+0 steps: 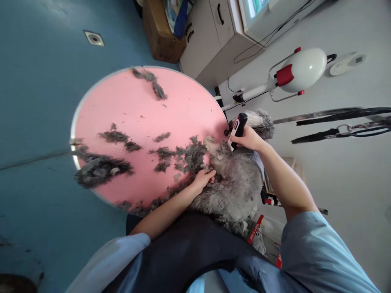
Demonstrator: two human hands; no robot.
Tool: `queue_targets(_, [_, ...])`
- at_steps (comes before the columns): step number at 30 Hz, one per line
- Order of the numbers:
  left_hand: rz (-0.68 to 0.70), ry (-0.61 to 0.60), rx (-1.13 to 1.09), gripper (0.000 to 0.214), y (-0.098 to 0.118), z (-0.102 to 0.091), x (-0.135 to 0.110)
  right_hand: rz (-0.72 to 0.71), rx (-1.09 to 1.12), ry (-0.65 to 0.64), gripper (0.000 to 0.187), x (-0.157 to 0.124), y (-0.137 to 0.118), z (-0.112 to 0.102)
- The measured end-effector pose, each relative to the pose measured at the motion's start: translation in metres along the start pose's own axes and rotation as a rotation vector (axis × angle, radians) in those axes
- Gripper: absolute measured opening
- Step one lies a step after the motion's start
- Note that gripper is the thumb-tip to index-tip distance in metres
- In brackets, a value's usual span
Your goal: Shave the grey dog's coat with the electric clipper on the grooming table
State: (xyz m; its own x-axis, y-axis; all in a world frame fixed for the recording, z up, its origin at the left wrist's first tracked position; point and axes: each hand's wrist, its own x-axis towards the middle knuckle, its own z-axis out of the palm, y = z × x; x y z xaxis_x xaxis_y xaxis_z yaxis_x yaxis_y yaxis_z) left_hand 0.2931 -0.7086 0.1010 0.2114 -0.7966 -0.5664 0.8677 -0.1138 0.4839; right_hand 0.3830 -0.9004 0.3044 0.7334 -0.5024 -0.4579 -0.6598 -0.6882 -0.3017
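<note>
A grey, fluffy dog point(241, 179) is on the right side of a round pink grooming table point(171, 106), close against my body. My right hand point(249, 138) is wrapped round a black and white hair clipper point(238, 132), held over the dog's fur near the table's edge. Lower and to the left, my left hand point(204, 179) has its fingers curled against the dog; the body part between them is partly hidden by fur. Clumps of cut grey hair point(194, 156) lie beside the left hand.
More loose hair point(104, 169) is scattered over the table, some at its far-left rim. A white and red lamp-like device point(302, 71) on an arm stands at the right, near black straps point(336, 134). Cabinets point(201, 32) and a cardboard box point(163, 32) stand behind.
</note>
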Motion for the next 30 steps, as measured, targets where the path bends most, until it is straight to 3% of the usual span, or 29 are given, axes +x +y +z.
queue_targets(2, [0.081, 0.081, 0.290, 0.024, 0.002, -0.012, 0.002, -0.017, 0.008, 0.053, 0.036, -0.007, -0.002, -0.001])
queue_targets(5, [0.225, 0.160, 0.639, 0.019, 0.009, -0.026, 0.003, -0.022, -0.153, 0.286, 0.031, -0.014, -0.005, -0.006])
queue_targets(6, [0.235, 0.145, 0.701, 0.015, 0.012, -0.028, 0.002, -0.016, -0.209, 0.295, 0.031, -0.016, -0.007, -0.006])
queue_targets(8, [0.244, 0.071, 0.757, 0.018, 0.017, -0.026, 0.000, -0.018, -0.268, 0.176, 0.032, -0.020, -0.009, 0.000])
queue_targets(11, [0.346, -0.040, 0.688, 0.014, 0.017, -0.015, -0.002, -0.046, -0.300, -0.013, 0.034, -0.028, -0.013, 0.011])
queue_targets(13, [0.357, -0.172, 0.617, 0.008, 0.014, -0.006, -0.004, -0.053, -0.357, 0.035, 0.034, -0.034, -0.015, 0.014])
queue_targets(16, [0.195, -0.455, 0.434, 0.027, 0.010, 0.004, -0.009, -0.038, -0.487, 0.098, 0.037, -0.038, -0.019, 0.018])
queue_targets(19, [-0.037, -0.637, 0.166, 0.012, 0.008, 0.009, -0.016, 0.000, -0.633, -0.088, 0.043, -0.037, -0.025, 0.033])
queue_targets(22, [-0.202, -0.680, 0.047, 0.007, 0.002, 0.009, -0.024, 0.032, -0.763, -0.285, 0.044, -0.033, -0.033, 0.055])
queue_targets(24, [-0.239, -0.697, 0.026, 0.008, -0.005, 0.008, -0.026, 0.042, -0.822, -0.358, 0.043, -0.030, -0.038, 0.065])
queue_targets(28, [-0.187, -0.701, 0.002, 0.007, -0.022, 0.006, -0.026, 0.087, -0.915, -0.258, 0.046, -0.025, -0.043, 0.075])
queue_targets(30, [-0.133, -0.655, -0.017, 0.006, -0.028, 0.004, -0.024, 0.092, -0.937, -0.281, 0.046, -0.024, -0.043, 0.080])
